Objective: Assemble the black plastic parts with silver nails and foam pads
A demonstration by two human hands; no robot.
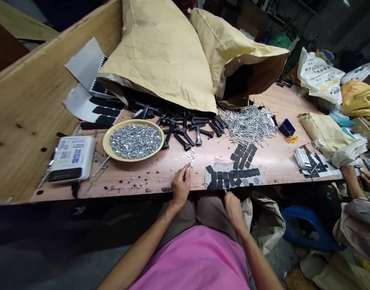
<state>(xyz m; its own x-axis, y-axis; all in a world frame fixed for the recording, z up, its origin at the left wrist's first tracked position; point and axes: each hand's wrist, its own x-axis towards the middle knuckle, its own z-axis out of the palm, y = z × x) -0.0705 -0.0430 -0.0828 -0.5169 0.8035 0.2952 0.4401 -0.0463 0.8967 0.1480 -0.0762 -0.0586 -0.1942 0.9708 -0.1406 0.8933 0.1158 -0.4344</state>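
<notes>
Centrally recorded, as hub of the clock: small washer pile [190, 155], heaped loosely on the wooden table [283, 157]

Between 6 and 7 o'clock: left hand [181, 186], its thumb and forefinger brought close together at the pile's near edge; whether a washer is pinched cannot be told

Between 4 and 5 o'clock: right hand [233, 207], held at the table's edge with fingers curled in; what is gripped cannot be made out

At 4 o'clock: grey sheet [208, 170], laid just beyond the right hand and largely covered by black pads [233, 174]

Between 9 and 10 o'clock: yellow bowl [107, 150], filled with metal washers [135, 141]; beyond it, white box-shaped device [73, 159]

At 12 o'clock: black plastic parts [185, 131], strewn in a heap and partly overhung by the large paper sack [165, 52], by which their far side is hidden

At 2 o'clock: metal pins [251, 125], piled before the open-mouthed sack [245, 52]; blue tray [287, 127] set just beside them

At 3 o'clock, well apart: another person's hands [351, 176]; at 4 o'clock, blue stool [306, 225], placed below table level
</notes>
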